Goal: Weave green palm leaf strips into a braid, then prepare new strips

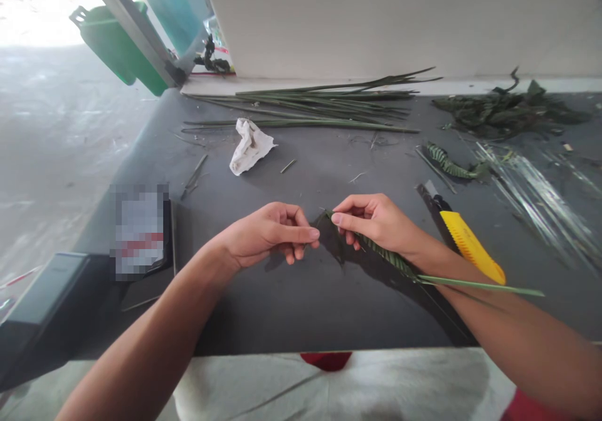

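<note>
Between the fingers of my right hand (pixel 376 220) is the tip end of a woven palm leaf piece (pixel 392 259). Its ridged green body slants down to the right under my wrist, and a long pale green stalk runs out past my forearm. My left hand (pixel 282 229) is closed in a pinch just left of it, thumb against the forefinger. Whatever lies in that pinch is too small to make out. A dark thin strip hangs between the two hands, close above the grey tabletop (pixel 263 314).
A yellow utility knife (pixel 470 245) lies right of my right hand. Beyond are another curled woven leaf piece (pixel 449 162), clear thin sticks (pixel 540 195), a dark leaf heap (pixel 508 110), long green strips (pixel 320 104) and crumpled white paper (pixel 251 147). A blurred-out device (pixel 141 233) sits left.
</note>
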### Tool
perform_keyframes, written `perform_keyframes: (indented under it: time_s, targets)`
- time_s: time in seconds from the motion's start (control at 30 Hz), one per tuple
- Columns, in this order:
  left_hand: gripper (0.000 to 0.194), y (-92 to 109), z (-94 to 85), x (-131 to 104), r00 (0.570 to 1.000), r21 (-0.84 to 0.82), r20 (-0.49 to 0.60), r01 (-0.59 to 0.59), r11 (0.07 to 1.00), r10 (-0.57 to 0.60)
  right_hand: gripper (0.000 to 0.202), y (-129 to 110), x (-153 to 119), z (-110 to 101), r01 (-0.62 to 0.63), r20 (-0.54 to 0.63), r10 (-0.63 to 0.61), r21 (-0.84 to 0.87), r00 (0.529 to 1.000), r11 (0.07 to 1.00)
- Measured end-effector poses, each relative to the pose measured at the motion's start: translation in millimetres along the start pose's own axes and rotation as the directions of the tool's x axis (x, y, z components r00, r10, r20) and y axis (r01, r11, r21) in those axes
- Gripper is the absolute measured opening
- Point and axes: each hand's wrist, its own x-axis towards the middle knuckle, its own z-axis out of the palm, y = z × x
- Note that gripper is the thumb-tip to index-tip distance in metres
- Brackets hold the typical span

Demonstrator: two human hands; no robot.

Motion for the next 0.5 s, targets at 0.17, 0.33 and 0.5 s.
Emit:
perform_keyframes:
  time_s: [0.17,0.33,0.5]
  targets:
    - [0.034,-7.1,-0.1,5.7,0.996,0.011,-0.066,-0.057,0.998,0.058,0.034,-2.0,-0.6,0.3,0.012,-0.009,-0.012,0.016,1.0,1.0]
    - [0.032,-15.3,8.7,11.0,0.967,0.102,-0.175,-0.168,0.981,0.183,0.033,-4.1,-1.8,0.6,0.031,-0.015,-0.03,0.04,0.999,0.999]
    - [0.032,-20.6,23.5,12.8,0.895,0.181,-0.235,-0.343,0.922,0.379,0.032,-3.8,-2.6,1.9,0.046,-0.01,-0.045,0.053,0.999,0.998]
